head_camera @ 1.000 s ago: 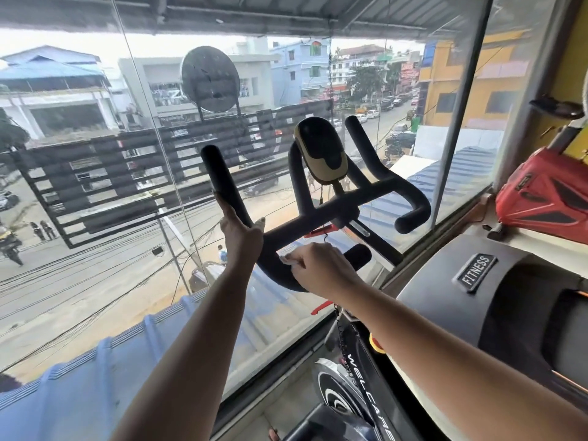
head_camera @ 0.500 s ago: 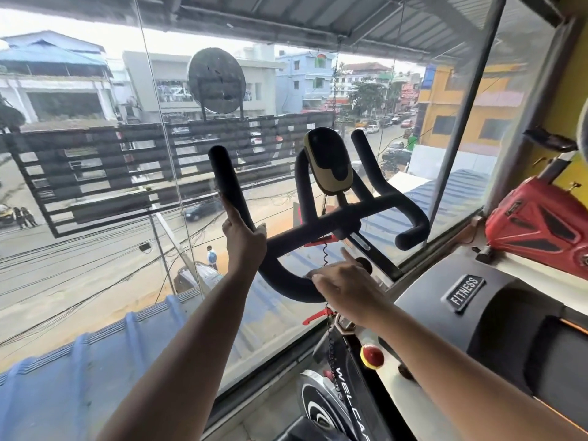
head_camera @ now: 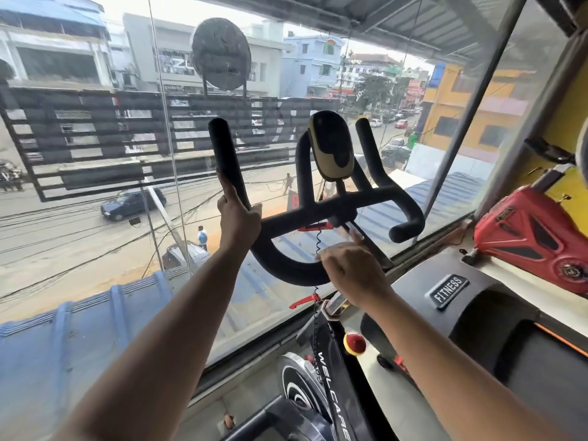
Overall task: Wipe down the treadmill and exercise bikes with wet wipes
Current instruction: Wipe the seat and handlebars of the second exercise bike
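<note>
Black foam-padded bike handlebar [head_camera: 302,214] — my left hand [head_camera: 237,218], fingers wrapped round its horn to steady it; my right hand [head_camera: 353,268], fingers curled on the lower loop, any wipe hidden.

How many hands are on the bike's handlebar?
2. The left hand grips the left horn of the handlebar; the right hand curls over its lower loop, near the stem.

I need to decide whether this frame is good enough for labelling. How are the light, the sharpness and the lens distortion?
Head view: daylight behind the glass leaves the black handlebar nearly a silhouette and washes out the sky. Head view: left hand and right hand look fairly sharp. Head view: the wide lens bends the window posts and stretches both forearms.
</note>
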A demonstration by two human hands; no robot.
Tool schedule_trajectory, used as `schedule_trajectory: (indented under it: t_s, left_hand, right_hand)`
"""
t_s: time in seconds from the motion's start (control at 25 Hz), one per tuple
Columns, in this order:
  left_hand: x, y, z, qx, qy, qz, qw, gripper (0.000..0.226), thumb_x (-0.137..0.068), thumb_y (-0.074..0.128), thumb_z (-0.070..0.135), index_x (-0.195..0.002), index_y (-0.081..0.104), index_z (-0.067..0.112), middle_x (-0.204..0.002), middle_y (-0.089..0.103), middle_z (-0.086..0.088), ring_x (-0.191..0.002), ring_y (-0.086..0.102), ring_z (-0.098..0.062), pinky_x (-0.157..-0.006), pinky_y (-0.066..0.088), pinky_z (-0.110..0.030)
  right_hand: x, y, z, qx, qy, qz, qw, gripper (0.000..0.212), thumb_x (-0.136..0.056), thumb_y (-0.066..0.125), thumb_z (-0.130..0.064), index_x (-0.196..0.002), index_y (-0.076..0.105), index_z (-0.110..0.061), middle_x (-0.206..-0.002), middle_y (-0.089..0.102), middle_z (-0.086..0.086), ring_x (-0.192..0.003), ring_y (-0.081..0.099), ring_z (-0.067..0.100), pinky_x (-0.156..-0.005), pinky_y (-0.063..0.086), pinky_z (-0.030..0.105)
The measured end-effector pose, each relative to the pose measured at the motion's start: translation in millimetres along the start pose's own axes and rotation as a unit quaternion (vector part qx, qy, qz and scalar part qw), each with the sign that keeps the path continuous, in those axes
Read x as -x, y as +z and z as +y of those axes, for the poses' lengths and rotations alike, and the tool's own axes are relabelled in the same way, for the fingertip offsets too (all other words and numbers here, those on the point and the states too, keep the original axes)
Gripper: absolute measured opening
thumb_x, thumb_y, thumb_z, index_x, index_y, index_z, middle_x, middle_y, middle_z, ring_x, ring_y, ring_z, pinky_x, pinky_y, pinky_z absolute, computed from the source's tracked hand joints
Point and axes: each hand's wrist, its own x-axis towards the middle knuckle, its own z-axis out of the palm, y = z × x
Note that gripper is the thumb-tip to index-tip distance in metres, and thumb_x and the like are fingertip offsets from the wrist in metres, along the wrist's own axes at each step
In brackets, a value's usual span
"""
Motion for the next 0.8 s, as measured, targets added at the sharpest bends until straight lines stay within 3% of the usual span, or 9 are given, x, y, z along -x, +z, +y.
schedule_trajectory:
  t_s: [0.08, 0.24, 0.32, 0.4, 0.44, 0.52, 0.72, 0.8]
  left_hand:
    - [-1.2, -0.9, -0.9, 0.005, 0.006, -0.005, 1.0, 0.092, -0.096, 0.057, 0.01, -0.156, -0.011, 0.028, -0.14, 0.035, -0.021, -0.102, 0.041, -0.017, -0.087, 0.035, -0.026]
    - [-0.9, -1.8, -2.6, 0.018, 0.009, -0.02, 1.0, 0.092, -0.097, 0.057, 0.01, -0.156, -0.012, 0.028, -0.141, 0.032, -0.02, -0.104, 0.039, -0.016, -0.089, 0.034, -0.025]
    - [-0.5, -2.1, -3.2, 0.022, 0.009, -0.019, 1.0, 0.092, -0.097, 0.057, 0.011, -0.156, -0.012, 0.029, -0.141, 0.032, -0.019, -0.105, 0.04, -0.016, -0.089, 0.033, -0.024]
    - [-1.9, -2.8, -3.4, 0.025, 0.006, -0.019, 0.999, 0.093, -0.097, 0.057, 0.01, -0.156, -0.012, 0.029, -0.141, 0.033, -0.019, -0.104, 0.041, -0.018, -0.088, 0.035, -0.025]
    - [-2.7, -2.8, -3.6, 0.026, 0.006, -0.019, 0.999, 0.093, -0.097, 0.057, 0.009, -0.156, -0.012, 0.029, -0.14, 0.033, -0.02, -0.104, 0.042, -0.018, -0.088, 0.036, -0.026]
    - [-2.7, -2.6, -3.5, 0.022, 0.006, -0.021, 1.0, 0.094, -0.096, 0.057, 0.008, -0.156, -0.012, 0.029, -0.14, 0.033, -0.021, -0.102, 0.043, -0.019, -0.089, 0.037, -0.029]
    - [-4.0, -1.3, -3.5, 0.013, 0.003, -0.01, 1.0, 0.093, -0.096, 0.056, 0.007, -0.156, -0.011, 0.03, -0.138, 0.034, -0.022, -0.1, 0.043, -0.022, -0.097, 0.041, -0.036]
    - [-5.5, 0.0, -4.9, 0.015, 0.005, -0.003, 1.0, 0.093, -0.095, 0.056, 0.005, -0.156, -0.009, 0.03, -0.136, 0.036, -0.022, -0.102, 0.045, -0.023, -0.1, 0.043, -0.041]
  right_hand:
    - [1.6, 1.1, -4.7, -0.053, -0.031, -0.023, 0.998, 0.074, -0.088, 0.005, -0.042, -0.09, 0.071, -0.009, -0.086, 0.07, 0.011, -0.084, 0.064, 0.022, -0.11, 0.032, 0.045]
    - [-2.8, -16.8, 29.1, -0.085, 0.014, -0.016, 0.996, 0.081, -0.082, 0.0, -0.042, -0.104, 0.072, -0.013, -0.114, 0.07, 0.008, -0.112, 0.061, 0.018, -0.121, 0.004, 0.033]
    - [-4.7, -21.5, 31.0, -0.133, 0.07, -0.022, 0.988, 0.082, -0.078, 0.002, -0.047, -0.102, 0.072, -0.011, -0.115, 0.069, 0.011, -0.112, 0.059, 0.023, -0.118, 0.019, 0.034]
    - [-3.3, -19.0, 26.2, -0.194, 0.119, -0.01, 0.974, 0.069, -0.081, 0.011, -0.045, -0.095, 0.071, -0.014, -0.112, 0.069, 0.011, -0.107, 0.061, 0.024, -0.103, 0.041, 0.037]
    - [-0.8, -15.6, 27.3, -0.246, 0.139, -0.003, 0.959, 0.063, -0.083, 0.015, -0.043, -0.093, 0.071, -0.017, -0.111, 0.069, 0.008, -0.107, 0.061, 0.021, -0.099, 0.044, 0.036]
    - [7.8, -11.3, 30.4, -0.389, 0.189, 0.029, 0.901, 0.06, -0.086, 0.019, -0.044, -0.1, 0.071, -0.018, -0.114, 0.07, -0.001, -0.114, 0.059, 0.012, -0.104, 0.04, 0.032]
    - [33.9, 16.8, 10.9, -0.65, 0.253, 0.18, 0.693, 0.051, -0.1, 0.017, -0.028, -0.12, 0.064, -0.023, -0.125, 0.064, -0.014, -0.127, 0.046, -0.001, -0.102, 0.031, 0.023]
    - [36.6, 25.4, 3.4, -0.666, 0.253, 0.211, 0.669, 0.051, -0.099, 0.018, -0.027, -0.124, 0.062, -0.023, -0.129, 0.061, -0.013, -0.129, 0.044, -0.001, -0.107, 0.028, 0.027]
